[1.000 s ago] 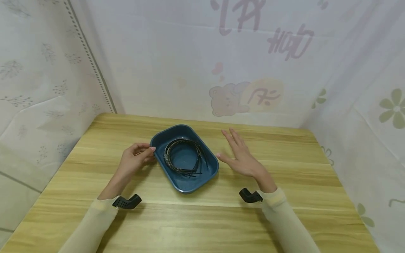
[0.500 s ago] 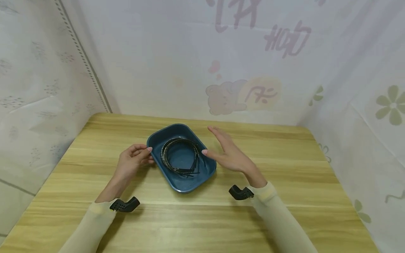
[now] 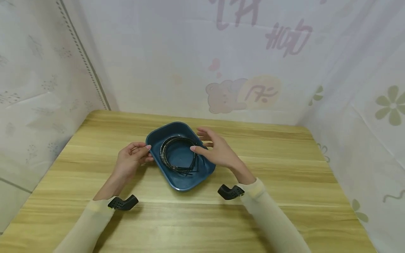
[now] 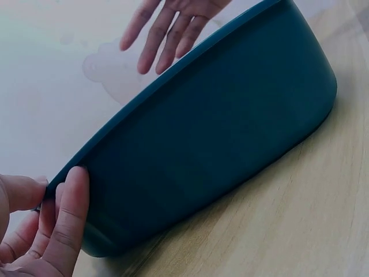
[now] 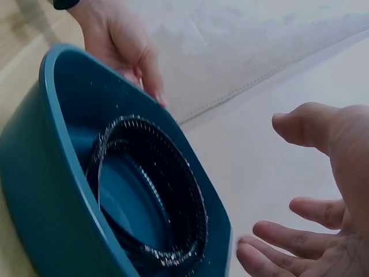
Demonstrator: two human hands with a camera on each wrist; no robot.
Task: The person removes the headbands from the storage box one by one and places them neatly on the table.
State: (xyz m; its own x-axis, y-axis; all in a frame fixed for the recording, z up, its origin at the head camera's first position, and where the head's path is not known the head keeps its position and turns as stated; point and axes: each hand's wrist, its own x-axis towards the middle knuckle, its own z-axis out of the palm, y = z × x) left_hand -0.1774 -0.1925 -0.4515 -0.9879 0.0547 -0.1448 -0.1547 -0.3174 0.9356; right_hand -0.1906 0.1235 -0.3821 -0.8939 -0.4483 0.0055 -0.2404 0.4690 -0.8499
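A dark blue plastic basin (image 3: 186,183) sits at an angle on the wooden table. Inside it lie several thin black headbands (image 3: 163,154), nested together, with fine teeth and glittering edges; their narrow tips point to the near right. My left hand (image 3: 128,160) pinches the basin's left rim, thumb on top and fingers against the outer wall, as the left wrist view also shows. Over the basin's right rim hovers my right hand (image 3: 219,149), fingers spread and slightly bent. Its thumb overlaps the headbands in the head view. In the right wrist view, nothing is between its fingers.
The wooden table (image 3: 177,225) spreads around the basin on all sides. Behind it hangs a pale printed curtain (image 3: 164,63), and similar cloth closes in the left and right sides. A black camera mount sits on each wrist.
My right hand has moved left, from beside the basin to above its right rim, and its fingers have bent somewhat. The left hand keeps its pinch on the rim.
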